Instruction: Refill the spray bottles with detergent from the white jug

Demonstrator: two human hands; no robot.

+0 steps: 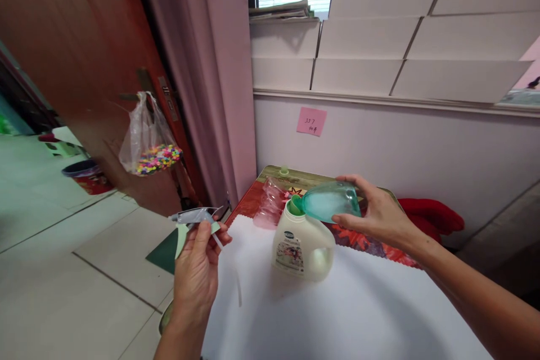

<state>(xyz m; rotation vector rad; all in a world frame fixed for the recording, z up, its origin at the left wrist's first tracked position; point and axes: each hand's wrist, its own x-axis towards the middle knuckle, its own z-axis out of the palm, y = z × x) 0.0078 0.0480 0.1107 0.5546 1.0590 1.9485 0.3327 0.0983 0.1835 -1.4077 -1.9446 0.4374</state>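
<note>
My right hand (366,205) grips a translucent teal bottle (329,202) tipped on its side. The bottle's neck points left and meets the green spout (296,205) of a cream detergent jug (291,247). The jug stands upright on a white sheet, its handle toward the right. Whitish contents show inside the teal bottle. Off to the left, my left hand (202,247) is closed around a spray trigger head (194,216) with a pale green lever. A thin clear dip tube (238,284) hangs down from it over the sheet.
Behind the jug lies a clear pink plastic bottle (270,205), near a small green cap (284,170) at the table's back. The white sheet (337,315) covers the front. White boxes (358,36) line a shelf above. A bag of coloured beads (158,157) hangs from the door handle at left.
</note>
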